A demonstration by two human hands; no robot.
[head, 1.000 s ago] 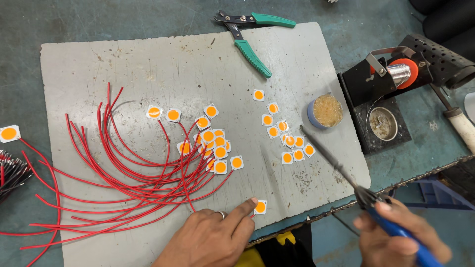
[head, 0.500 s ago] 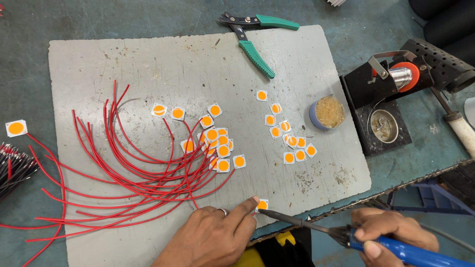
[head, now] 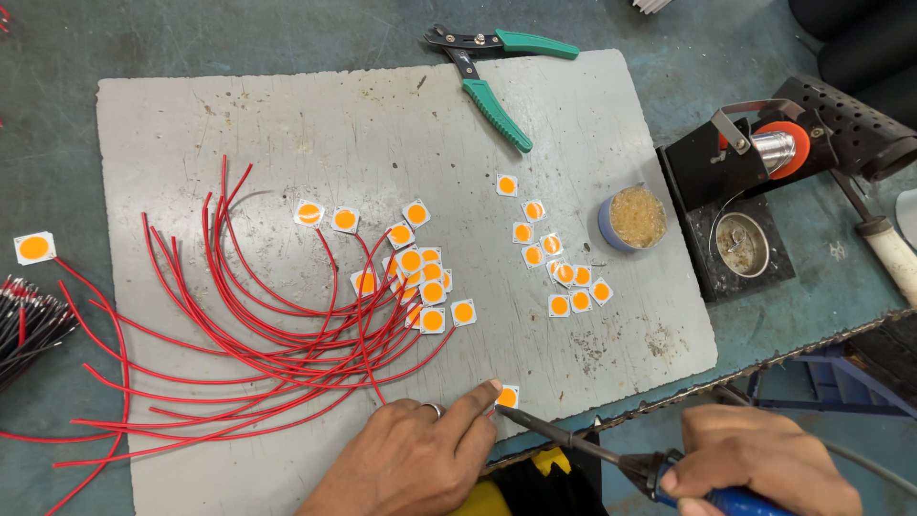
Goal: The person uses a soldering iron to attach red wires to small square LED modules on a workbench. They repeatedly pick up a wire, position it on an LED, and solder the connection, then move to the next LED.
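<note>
My left hand (head: 411, 463) rests on the grey mat (head: 287, 115), its forefinger pressing on a small white square chip with an orange centre (head: 507, 396) near the mat's front edge. My right hand (head: 764, 463) grips a blue-handled soldering iron (head: 611, 457); its dark tip points left and touches that chip. Several red wires (head: 239, 325) fan out across the left half of the mat, ending at a cluster of similar chips (head: 420, 277). More loose chips (head: 559, 258) lie to the right.
Green-handled pliers (head: 497, 86) lie at the mat's far edge. A small tin of amber flux (head: 635, 218) sits at the right edge, beside a black soldering stand (head: 755, 182) with a solder spool and tip-cleaner cup. A lone chip (head: 34, 247) and black wires (head: 24, 320) lie left.
The iron swung down from pointing up over the mat to lying low, its tip now at the chip under my left forefinger. My left hand stayed put.
</note>
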